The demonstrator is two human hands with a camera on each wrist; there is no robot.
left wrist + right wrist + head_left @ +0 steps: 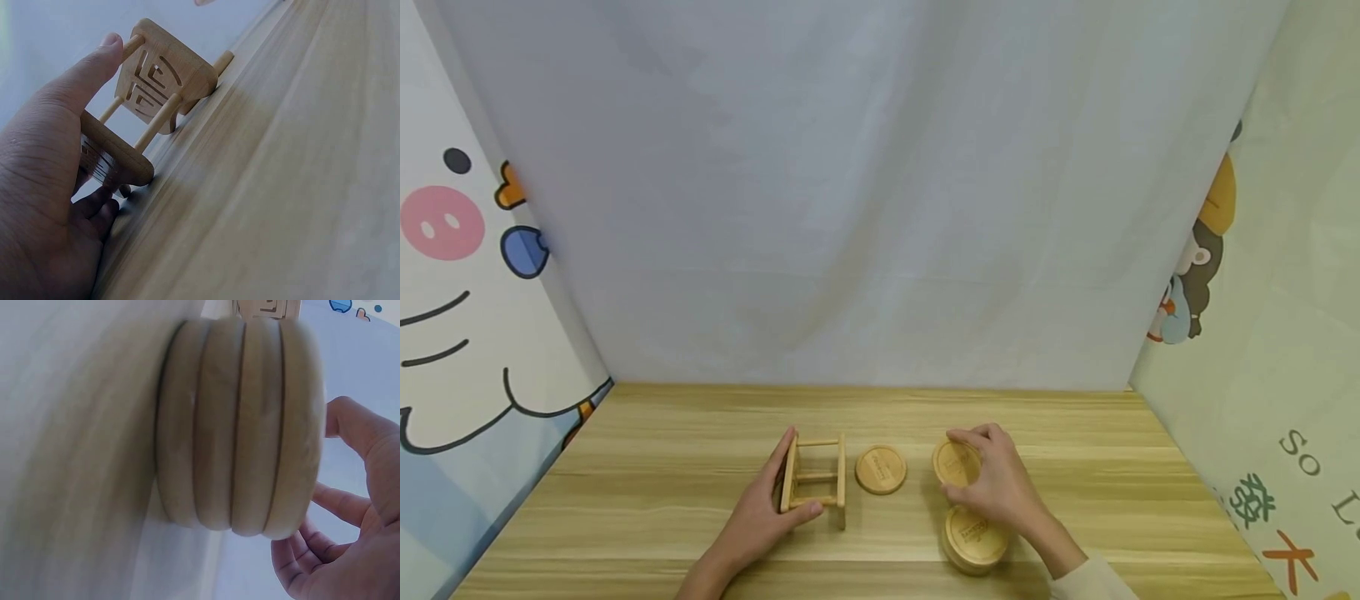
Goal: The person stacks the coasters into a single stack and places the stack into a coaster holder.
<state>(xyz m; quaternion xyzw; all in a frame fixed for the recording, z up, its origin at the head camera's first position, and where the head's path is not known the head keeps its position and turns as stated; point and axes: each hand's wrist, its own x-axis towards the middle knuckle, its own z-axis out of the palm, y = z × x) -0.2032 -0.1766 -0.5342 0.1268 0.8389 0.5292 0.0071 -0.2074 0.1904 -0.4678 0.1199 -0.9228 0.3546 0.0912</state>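
Observation:
My left hand [758, 518] grips a small wooden coaster holder [841, 475], made of two side panels joined by rods. In the left wrist view, the thumb lies along a rod and the near panel sits against the fingers; the far panel [165, 69] has a cut-out pattern. With thumb and fingers, my right hand [1003, 483] pinches a round wooden coaster [957, 462] by its edges. Nearer to me is a stack of coasters [974, 540], which hides the held one in the right wrist view. One coaster [881, 469] lies flat between the holder and the right hand.
Everything rests on a wood-grain table [715, 433]. A pale cloth [880, 192] hangs behind its back edge. Printed cartoon panels stand at the left [467, 317] and right [1262, 350] sides.

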